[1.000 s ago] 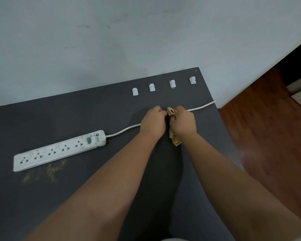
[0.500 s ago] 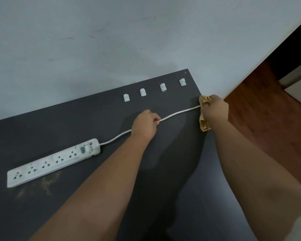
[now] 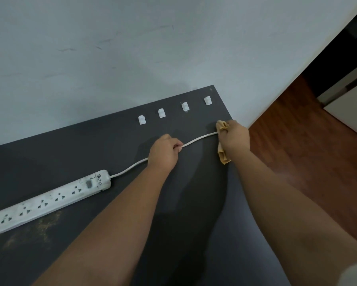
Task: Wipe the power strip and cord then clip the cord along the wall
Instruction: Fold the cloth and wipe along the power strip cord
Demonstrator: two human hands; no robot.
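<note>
A white power strip [image 3: 51, 201] lies on the dark grey table [image 3: 90, 153] at the left, with dusty smudges on it. Its white cord [image 3: 200, 138] runs right toward the table's right edge. My left hand [image 3: 165, 151] pinches the cord at mid-length. My right hand [image 3: 233, 139] grips a yellow cloth [image 3: 222, 154] wrapped around the cord near the table's right edge. Several white cord clips [image 3: 162, 113] sit in a row near the wall [image 3: 111, 58], beyond the cord.
Brownish dust [image 3: 41, 226] marks the table in front of the power strip. The table ends just right of my right hand, with a wooden floor [image 3: 297, 151] below. A pale cabinet [image 3: 351, 108] stands at the far right.
My right hand slid the cloth along the cord from beside my left hand out to the table's right edge. In the last half second both hands hardly moved.
</note>
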